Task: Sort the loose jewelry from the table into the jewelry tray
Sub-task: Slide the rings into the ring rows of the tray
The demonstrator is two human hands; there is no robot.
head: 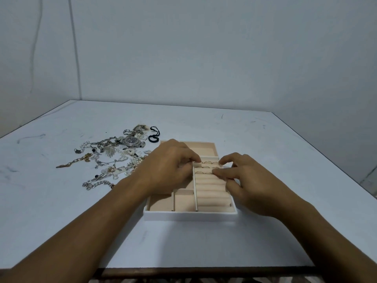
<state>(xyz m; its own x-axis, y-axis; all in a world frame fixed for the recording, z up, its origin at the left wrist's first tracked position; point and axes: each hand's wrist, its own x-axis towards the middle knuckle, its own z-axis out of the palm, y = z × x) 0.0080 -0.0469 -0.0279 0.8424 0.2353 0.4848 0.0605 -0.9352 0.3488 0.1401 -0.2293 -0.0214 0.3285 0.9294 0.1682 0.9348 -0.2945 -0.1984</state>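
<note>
The white jewelry tray (189, 214) with beige lining sits mid-table. Its right part holds ring rolls (210, 193), and several thin gold rings (208, 162) stand in the far slots. My left hand (169, 166) reaches over the tray's left compartments, fingers curled down with the tips at the left end of the far ring rolls. Its palm side is hidden. My right hand (251, 180) comes in from the right. Its thumb and fingertips pinch together at the third slot, in line with two rings (204, 172) there, on what looks like a small ring.
A tangled pile of loose jewelry (110, 158) lies left of the tray: chains, a wristwatch (131, 140), pearl strands, a gold chain bracelet (79, 160). A black cord piece (154, 136) lies by the tray's far left corner. The table's front edge is near me.
</note>
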